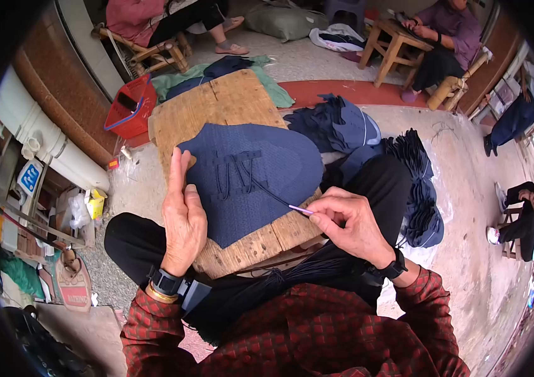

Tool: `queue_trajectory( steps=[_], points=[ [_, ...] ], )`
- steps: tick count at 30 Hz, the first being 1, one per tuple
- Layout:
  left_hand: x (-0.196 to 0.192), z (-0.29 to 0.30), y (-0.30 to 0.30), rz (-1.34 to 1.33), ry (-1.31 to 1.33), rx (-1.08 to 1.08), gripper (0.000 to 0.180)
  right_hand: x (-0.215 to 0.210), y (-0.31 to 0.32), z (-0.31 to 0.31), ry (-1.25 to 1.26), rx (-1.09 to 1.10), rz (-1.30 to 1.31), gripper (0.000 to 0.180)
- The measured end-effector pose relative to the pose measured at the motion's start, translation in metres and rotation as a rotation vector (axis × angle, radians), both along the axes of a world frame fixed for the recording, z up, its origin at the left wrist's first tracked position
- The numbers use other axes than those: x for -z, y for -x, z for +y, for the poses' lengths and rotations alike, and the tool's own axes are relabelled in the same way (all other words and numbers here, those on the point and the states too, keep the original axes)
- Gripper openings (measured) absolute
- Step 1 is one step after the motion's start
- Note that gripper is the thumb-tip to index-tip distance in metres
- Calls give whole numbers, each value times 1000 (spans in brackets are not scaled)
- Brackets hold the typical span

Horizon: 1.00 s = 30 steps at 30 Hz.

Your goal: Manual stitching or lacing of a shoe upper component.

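A dark blue shoe-upper piece [260, 182] lies on a worn wooden board [229, 107] across my lap. Dark lacing runs through its middle. My left hand [182, 217] rests flat on the piece's left edge, fingers straight and pointing away. My right hand [348, 223] pinches a thin pink-handled needle tool [301, 210] at the piece's right edge, and a dark thread runs taut from it to the lacing. A bundle of dark cords [279, 283] lies over my lap below the board.
Stacks of dark blue shoe pieces [418, 188] lie on the concrete floor to my right. A red basket [130, 107] stands at the left. Green and blue cloth [216, 72] lies behind the board. Seated people and wooden stools are farther back and to the right.
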<state>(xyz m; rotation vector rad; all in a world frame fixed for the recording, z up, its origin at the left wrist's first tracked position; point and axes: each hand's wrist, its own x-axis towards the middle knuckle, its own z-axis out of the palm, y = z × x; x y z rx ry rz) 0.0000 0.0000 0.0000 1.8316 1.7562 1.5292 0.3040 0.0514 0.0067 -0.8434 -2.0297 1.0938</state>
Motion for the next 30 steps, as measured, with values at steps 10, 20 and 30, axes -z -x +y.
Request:
queue_trajectory(
  steps=[10, 20, 30],
  points=[
    [-3, 1, 7, 68, -1, -15, 66, 1, 8, -1, -17, 11, 29, 11],
    [-1, 2, 2, 76, 12, -26, 64, 0, 4, 0, -26, 21, 19, 14],
    [0, 3, 3, 48, 13, -23, 59, -8, 5, -2, -45, -3, -12, 16]
  ],
)
